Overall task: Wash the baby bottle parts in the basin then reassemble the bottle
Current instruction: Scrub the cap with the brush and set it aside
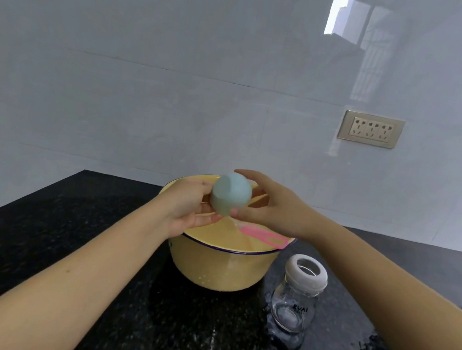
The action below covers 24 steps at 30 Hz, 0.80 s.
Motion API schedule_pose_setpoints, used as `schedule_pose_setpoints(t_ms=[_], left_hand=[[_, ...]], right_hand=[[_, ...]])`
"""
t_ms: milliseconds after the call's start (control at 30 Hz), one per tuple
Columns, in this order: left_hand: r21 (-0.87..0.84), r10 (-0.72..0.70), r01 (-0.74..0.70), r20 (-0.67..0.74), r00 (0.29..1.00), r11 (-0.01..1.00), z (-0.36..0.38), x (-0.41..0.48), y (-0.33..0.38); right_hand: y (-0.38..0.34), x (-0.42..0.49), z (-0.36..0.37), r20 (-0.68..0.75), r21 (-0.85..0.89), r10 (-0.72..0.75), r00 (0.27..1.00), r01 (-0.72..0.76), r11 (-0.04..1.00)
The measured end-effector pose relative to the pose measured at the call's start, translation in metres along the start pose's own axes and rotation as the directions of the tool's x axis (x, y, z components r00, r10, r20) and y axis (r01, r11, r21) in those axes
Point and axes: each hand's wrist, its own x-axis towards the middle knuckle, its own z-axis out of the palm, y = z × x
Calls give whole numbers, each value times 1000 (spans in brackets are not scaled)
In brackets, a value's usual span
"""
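Observation:
A pale blue dome-shaped bottle cap is held above the yellow basin. My left hand grips the cap from the left and below. My right hand pinches it from the right, thumb under its rim and fingers over its top. The clear glass bottle stands upright on the counter to the right of the basin, with a white screw ring on its neck and no teat visible. A pink brush handle rests on the basin's right rim, under my right wrist.
The black speckled counter is wet around the bottle and in front of the basin. A white tiled wall rises close behind the basin, with a metal socket plate at the right.

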Motion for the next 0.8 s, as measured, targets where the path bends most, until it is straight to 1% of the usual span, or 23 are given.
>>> schedule_pose_setpoints(t_ms=[67, 133, 233, 333, 400, 467, 567, 700, 800], left_hand=[[-20, -12, 13, 13, 1000, 1000, 2, -3, 0], [22, 7, -7, 1, 1000, 1000, 3, -5, -1], [187, 67, -55, -61, 996, 981, 3, -9, 0], [378, 167, -113, -114, 979, 919, 1, -13, 2], [440, 227, -152, -121, 966, 885, 0, -18, 2], [454, 252, -182, -98, 963, 872, -1, -25, 1], [453, 265, -215, -48, 963, 865, -2, -36, -4], [409, 270, -243, -9, 963, 880, -2, -51, -13], [370, 254, -249, 36, 967, 895, 0, -61, -22]], right_hand=[[0, 0, 1, -62, 0, -11, 998, 11, 1000], [-1, 0, 0, -90, -12, -5, 996, 4, 1000], [-4, -1, -2, -100, -43, 20, 995, -24, 999], [-10, -5, -3, -134, -54, 34, 990, -42, 998], [-13, -9, -3, -147, -60, 39, 988, -48, 997], [-14, -15, -3, -155, -39, 53, 986, -60, 997], [-15, -25, -1, -171, 49, 72, 983, -65, 997], [-12, -41, 11, -215, 229, 54, 975, -4, 973], [-9, -51, 24, -278, 285, 59, 959, 24, 958]])
